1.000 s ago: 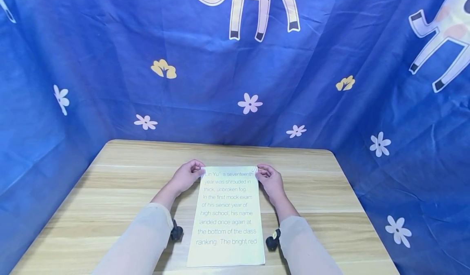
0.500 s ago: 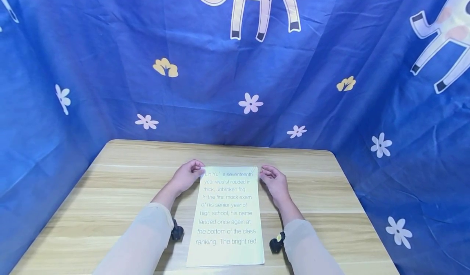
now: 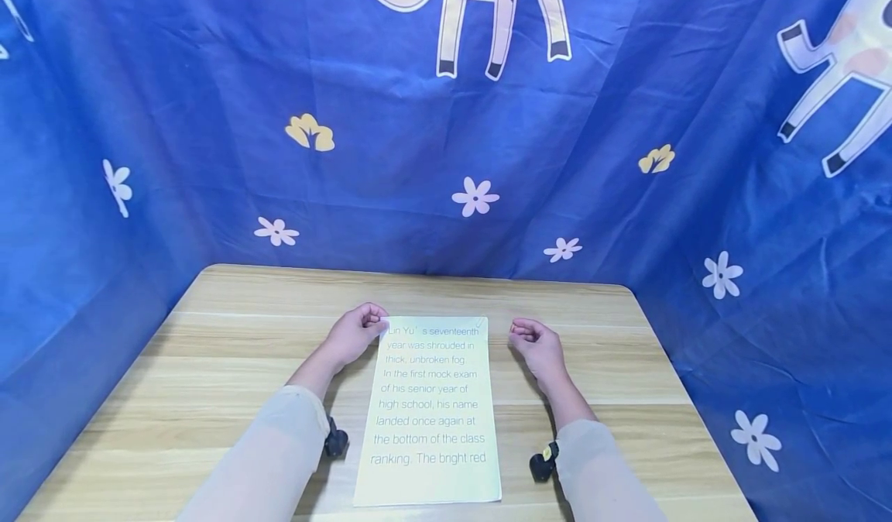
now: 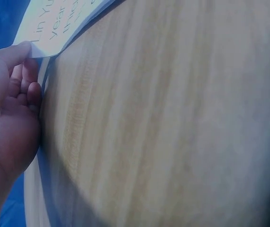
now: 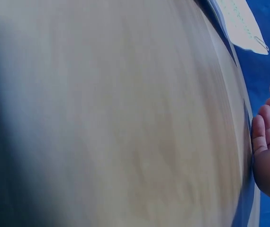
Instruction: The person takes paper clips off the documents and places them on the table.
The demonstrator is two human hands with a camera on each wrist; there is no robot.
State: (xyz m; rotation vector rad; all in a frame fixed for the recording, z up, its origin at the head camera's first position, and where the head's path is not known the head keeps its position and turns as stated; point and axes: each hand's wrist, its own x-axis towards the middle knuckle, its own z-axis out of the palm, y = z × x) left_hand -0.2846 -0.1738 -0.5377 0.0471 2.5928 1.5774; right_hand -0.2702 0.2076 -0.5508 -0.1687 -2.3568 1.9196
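Printed paper (image 3: 432, 485) with several lines of English text is in front of me, its top edge toward the back of the table. A small paper clip (image 5: 262, 43) sits on its top right corner. At the top left corner, my left hand (image 3: 354, 334) pinches the paper between thumb and fingers; the left wrist view shows the thumb (image 4: 22, 51) lying over that corner. My right hand (image 3: 540, 352) is to the right of the paper, apart from it. In the right wrist view its fingers (image 5: 263, 127) are loosely curled, with nothing visible in them.
The paper is over a light wood-grain table (image 3: 613, 429) with rounded back corners. Blue curtain cloth (image 3: 390, 158) with printed animals and flowers stands close behind the table and along both sides. A dark wrist camera (image 3: 542, 464) hangs under the right forearm, another (image 3: 336, 438) under the left.
My right hand has let go of the paper's clipped top right corner and moved away to the right. My left hand has stayed at the top left corner.
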